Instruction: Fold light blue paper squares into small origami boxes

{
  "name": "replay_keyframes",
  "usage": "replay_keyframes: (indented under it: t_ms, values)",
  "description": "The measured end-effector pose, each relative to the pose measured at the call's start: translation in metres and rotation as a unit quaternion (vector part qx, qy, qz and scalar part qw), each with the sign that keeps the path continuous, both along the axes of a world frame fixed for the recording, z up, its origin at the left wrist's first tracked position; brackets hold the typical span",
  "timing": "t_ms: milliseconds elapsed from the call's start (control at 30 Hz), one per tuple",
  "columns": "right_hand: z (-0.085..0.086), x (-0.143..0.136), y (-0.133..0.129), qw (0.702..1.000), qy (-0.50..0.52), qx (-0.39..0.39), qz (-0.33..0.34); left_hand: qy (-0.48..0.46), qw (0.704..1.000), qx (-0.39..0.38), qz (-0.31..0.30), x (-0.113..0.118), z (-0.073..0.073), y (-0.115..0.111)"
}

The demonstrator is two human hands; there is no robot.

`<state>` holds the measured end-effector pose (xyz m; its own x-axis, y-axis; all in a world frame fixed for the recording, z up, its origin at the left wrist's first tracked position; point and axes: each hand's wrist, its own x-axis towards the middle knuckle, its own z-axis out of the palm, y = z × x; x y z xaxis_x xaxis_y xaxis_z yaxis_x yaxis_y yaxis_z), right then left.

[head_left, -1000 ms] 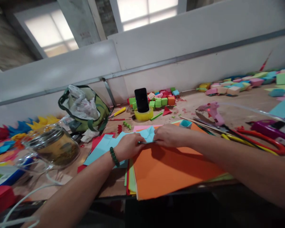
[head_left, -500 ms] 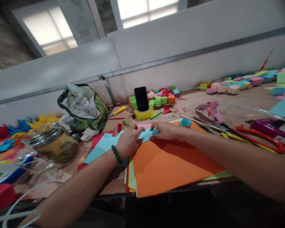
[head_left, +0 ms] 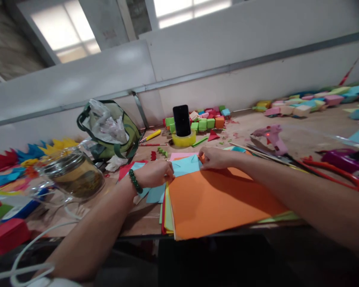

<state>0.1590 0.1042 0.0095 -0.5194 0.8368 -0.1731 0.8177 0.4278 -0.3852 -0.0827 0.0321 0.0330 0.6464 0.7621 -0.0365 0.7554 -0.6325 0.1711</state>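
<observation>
A light blue sheet of paper (head_left: 185, 166) with creases lies on top of an orange sheet (head_left: 218, 201), which tops a stack of coloured paper. At its left edge, my left hand (head_left: 157, 174) has its fingers curled closed on the paper; a green bead bracelet circles that wrist. My right hand (head_left: 214, 158) pinches the opposite edge near the upper right corner. Beside and beneath my left hand lie more light blue pieces (head_left: 156, 194). The tips of several fingers are hidden from view.
Behind my hands a phone (head_left: 182, 120) stands in a yellow tape roll (head_left: 184, 139), backed by small paper boxes (head_left: 202, 124). Rightward lie a pink glue gun (head_left: 273, 139) and orange-handled scissors (head_left: 335, 171). On the left are a glass jar (head_left: 74, 175) and a green bag (head_left: 127, 133).
My hands have moved apart to the two sides of the light blue paper, which now shows spread between them. The small blue folded box beside my right forearm is now mostly hidden.
</observation>
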Motion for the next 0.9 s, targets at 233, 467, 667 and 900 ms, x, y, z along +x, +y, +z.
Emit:
replay_keyframes:
  t_ms: [233,467,667,900]
  values:
    - [0.006,0.005,-0.004,0.999,0.008,0.019,0.042,-0.076,0.982,0.102,0.138,0.011,-0.019,0.011]
    - [0.014,0.007,0.0,0.973,0.194,0.119,0.027,-0.14,0.99,0.019,0.011,0.013,-0.027,0.015]
    - [0.007,-0.001,-0.008,0.974,0.206,0.011,0.097,-0.113,0.981,0.155,-0.026,0.012,-0.024,0.013]
    - [-0.01,-0.011,-0.006,0.941,0.326,-0.008,-0.089,-0.149,0.949,0.27,0.058,0.013,-0.021,0.008]
